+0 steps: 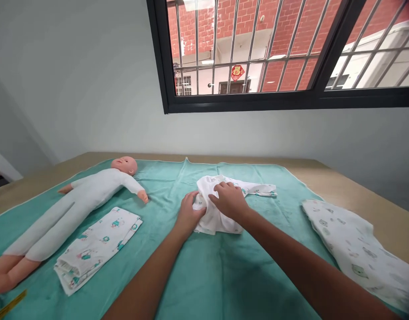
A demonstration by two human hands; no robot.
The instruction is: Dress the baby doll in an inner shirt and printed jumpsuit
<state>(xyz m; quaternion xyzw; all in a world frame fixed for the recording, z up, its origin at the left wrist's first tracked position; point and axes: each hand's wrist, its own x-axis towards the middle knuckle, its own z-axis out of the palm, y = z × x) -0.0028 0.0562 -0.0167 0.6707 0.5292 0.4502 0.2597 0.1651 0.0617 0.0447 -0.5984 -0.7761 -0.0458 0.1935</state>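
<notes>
A small white baby shirt (pixel 220 224) with a printed pattern lies partly bunched on the green cloth, one sleeve stretched out to the right. My left hand (pixel 190 212) grips its left side, the thumb and fingers closed around a fold of fabric. On top of the shirt is my right hand (pixel 231 201), its fingers curled down on the material near the collar or shoulder. What lies under those fingertips is partly hidden. The shirt's inner side seems to show in the middle, where the cloth is crumpled.
A baby doll (pixel 91 191) in a white bodysuit lies at the left, with a folded printed cloth (pixel 99 244) beside it. Another white printed cloth (pixel 354 244) lies at the right. The green cloth (pixel 197 275) covers much of the wooden table (pixel 367 204); behind is a barred window (pixel 244 102).
</notes>
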